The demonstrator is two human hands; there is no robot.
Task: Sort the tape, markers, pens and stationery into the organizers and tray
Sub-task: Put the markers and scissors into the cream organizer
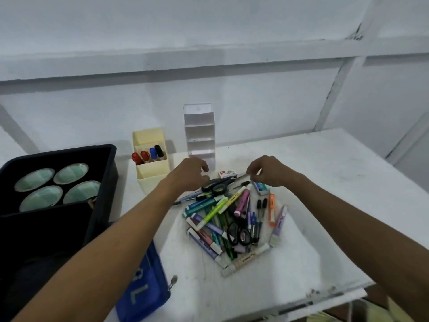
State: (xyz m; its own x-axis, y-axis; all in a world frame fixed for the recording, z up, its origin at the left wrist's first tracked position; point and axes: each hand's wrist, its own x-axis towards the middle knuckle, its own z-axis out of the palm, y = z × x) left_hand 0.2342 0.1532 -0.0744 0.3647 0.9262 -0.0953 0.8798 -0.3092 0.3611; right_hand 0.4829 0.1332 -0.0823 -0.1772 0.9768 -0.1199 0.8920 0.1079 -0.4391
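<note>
A pile of highlighters, pens and markers (222, 219) lies in the middle of the white table (325, 182), with black scissors (239, 233) in it and another pair (217, 185) at its far end. My left hand (189, 174) hovers over the far scissors, fingers curled, with something small and white at the fingertips. My right hand (270, 170) pinches a thin object just above a small box (261, 188). A cream organizer (152, 159) holding red, blue and black markers stands behind, beside a clear tiered organizer (199, 133).
A dark tray (102, 173) with several tape rolls (58, 185) sits at the left. A blue zip pouch (144, 291) lies at the near left edge. A small white box (226, 174) rests between my hands. The table's front edge is close below.
</note>
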